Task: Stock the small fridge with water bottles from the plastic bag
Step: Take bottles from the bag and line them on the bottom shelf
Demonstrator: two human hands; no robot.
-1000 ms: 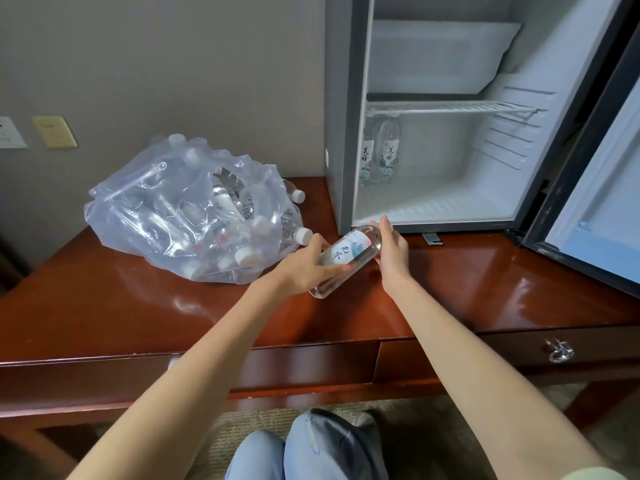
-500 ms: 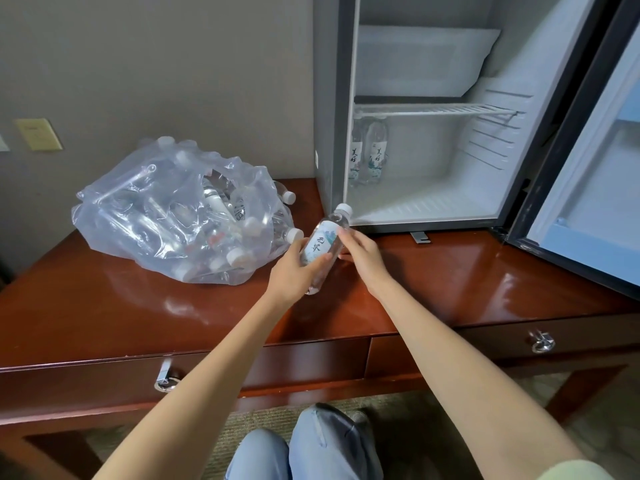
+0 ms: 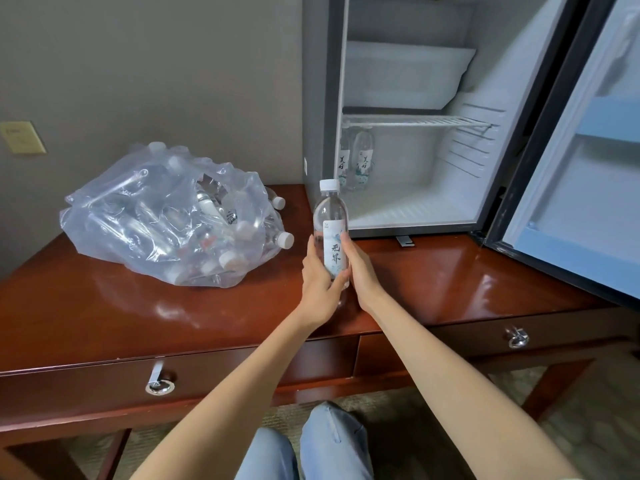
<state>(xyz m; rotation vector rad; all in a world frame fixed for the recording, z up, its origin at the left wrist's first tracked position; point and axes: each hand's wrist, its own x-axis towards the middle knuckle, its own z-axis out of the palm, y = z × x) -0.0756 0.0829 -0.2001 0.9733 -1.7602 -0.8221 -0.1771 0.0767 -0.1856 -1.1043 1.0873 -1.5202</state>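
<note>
A clear water bottle (image 3: 330,216) with a white cap and a white label stands upright above the desk, just in front of the fridge's left edge. My left hand (image 3: 320,285) grips its lower part from the left and my right hand (image 3: 360,271) presses against it from the right. The small fridge (image 3: 415,209) stands open on the desk, with two bottles (image 3: 356,161) upright at the back left of its lower compartment. The clear plastic bag (image 3: 166,216) full of several bottles lies on the desk to the left.
The fridge door (image 3: 575,188) hangs open at the right, over the desk's right end. A wire shelf (image 3: 415,121) splits the fridge, with a freezer box above. The wooden desk (image 3: 138,306) has two drawers with ring pulls. My knees show below.
The bottle lay tilted in both hands a second ago; it has been turned upright, cap up, and raised slightly. The view has shifted a little to the left.
</note>
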